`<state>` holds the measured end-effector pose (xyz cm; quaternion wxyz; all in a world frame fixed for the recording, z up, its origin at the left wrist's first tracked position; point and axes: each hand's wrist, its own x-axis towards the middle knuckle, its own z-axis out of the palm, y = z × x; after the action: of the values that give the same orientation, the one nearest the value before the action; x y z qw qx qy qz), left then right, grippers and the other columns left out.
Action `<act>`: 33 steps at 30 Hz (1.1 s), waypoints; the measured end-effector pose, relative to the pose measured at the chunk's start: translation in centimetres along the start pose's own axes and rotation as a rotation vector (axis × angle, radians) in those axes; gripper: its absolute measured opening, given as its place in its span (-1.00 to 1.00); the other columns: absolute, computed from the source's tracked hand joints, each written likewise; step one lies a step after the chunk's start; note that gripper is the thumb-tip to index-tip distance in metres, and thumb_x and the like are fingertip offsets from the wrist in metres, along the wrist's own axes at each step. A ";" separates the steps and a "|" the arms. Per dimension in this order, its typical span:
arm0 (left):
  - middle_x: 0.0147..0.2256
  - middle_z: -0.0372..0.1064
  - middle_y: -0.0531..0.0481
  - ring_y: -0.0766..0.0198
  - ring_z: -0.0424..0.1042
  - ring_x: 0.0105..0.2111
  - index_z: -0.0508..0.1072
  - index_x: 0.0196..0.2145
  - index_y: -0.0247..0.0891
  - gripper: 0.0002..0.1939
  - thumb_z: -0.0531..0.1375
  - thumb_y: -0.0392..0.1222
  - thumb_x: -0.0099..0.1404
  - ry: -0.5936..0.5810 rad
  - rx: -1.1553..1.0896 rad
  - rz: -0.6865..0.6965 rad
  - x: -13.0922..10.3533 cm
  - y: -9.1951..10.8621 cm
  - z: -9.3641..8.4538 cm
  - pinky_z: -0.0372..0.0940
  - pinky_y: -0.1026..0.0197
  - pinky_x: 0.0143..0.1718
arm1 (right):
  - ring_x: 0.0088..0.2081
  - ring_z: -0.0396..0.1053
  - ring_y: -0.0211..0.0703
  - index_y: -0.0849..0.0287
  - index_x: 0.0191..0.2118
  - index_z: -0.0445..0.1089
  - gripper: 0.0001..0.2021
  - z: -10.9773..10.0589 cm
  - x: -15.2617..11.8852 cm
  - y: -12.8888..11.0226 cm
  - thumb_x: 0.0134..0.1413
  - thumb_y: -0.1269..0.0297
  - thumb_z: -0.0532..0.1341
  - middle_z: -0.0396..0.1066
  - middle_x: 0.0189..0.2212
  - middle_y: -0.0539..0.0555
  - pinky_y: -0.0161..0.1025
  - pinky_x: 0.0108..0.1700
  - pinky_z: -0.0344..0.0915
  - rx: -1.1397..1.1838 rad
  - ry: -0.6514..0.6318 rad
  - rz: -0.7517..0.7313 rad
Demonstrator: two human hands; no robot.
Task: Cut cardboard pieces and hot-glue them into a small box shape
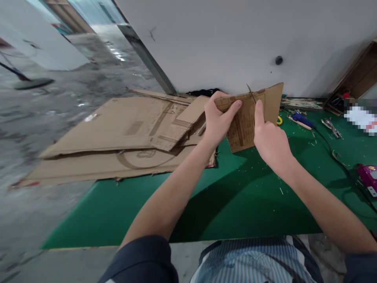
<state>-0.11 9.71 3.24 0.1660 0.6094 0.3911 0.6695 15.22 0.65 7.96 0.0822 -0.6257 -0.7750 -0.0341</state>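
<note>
My left hand point(218, 120) is closed on the left end of a piece of cardboard point(240, 127), with the thumb pressed on its near face. The cardboard is held up above the green table, its printed side towards me. At its top edge a thin knife blade point(251, 93) slants across, its tip sticking up beyond the edge. My right hand point(271, 139) is closed round the knife, index finger stretched along the blade; the handle is hidden in the hand. Left of my hands lies a stack of flattened cardboard point(129, 125).
On the green table point(141, 208), a blue-handled tool point(302, 118) with a cord, metal pliers point(331, 127) and a purple box point(368, 177) lie to the right. A yellow ring point(279, 120) shows behind the cardboard. A white wall point(229, 43) and wooden box point(350, 78) stand behind.
</note>
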 end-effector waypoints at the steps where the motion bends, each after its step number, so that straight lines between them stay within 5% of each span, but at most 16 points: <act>1: -0.46 0.30 0.06 0.21 0.44 -0.34 0.37 -0.36 -0.17 -0.62 0.35 0.16 0.15 0.007 -0.004 -0.009 0.0 -0.1 0.0 0.37 0.14 -0.29 | -0.41 0.44 -0.07 0.33 0.46 -0.41 -0.26 -0.1 0.2 -0.1 0.25 0.46 -0.06 0.49 -0.35 0.27 -0.16 -0.31 0.41 0.013 -0.007 0.002; 11: -0.46 0.34 0.04 0.18 0.47 -0.32 0.37 -0.38 -0.18 -0.56 0.32 0.25 0.14 -0.010 0.020 0.008 -0.3 1.4 0.0 0.42 0.11 -0.28 | -0.32 0.48 0.02 0.35 0.46 -0.34 -0.31 -0.4 2.5 0.6 0.30 0.38 -0.06 0.46 -0.37 0.26 -0.08 -0.22 0.38 0.246 0.110 -0.095; 20: -0.44 0.34 0.03 0.17 0.47 -0.30 0.38 -0.37 -0.17 -0.56 0.31 0.27 0.14 -0.023 0.024 0.010 -0.8 1.8 0.4 0.41 0.08 -0.26 | -0.45 0.43 -0.03 0.39 0.45 -0.38 -0.34 1.1 0.4 0.7 0.28 0.41 -0.22 0.44 -0.42 0.24 -0.10 -0.37 0.40 0.259 0.103 -0.058; 33: -0.45 0.31 0.04 0.21 0.44 -0.35 0.38 -0.36 -0.17 -0.58 0.32 0.23 0.14 -0.005 0.024 0.011 -0.8 1.0 0.4 0.37 0.13 -0.29 | -0.49 0.39 -0.13 0.33 0.46 -0.37 -0.29 3.2 -1.0 0.7 0.22 0.51 -0.18 0.46 -0.40 0.21 -0.23 -0.42 0.35 0.145 0.084 0.012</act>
<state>0.64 8.64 3.37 0.1559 0.6153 0.3954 0.6639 15.79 0.36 4.62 0.1600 -0.6209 -0.7674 -0.0037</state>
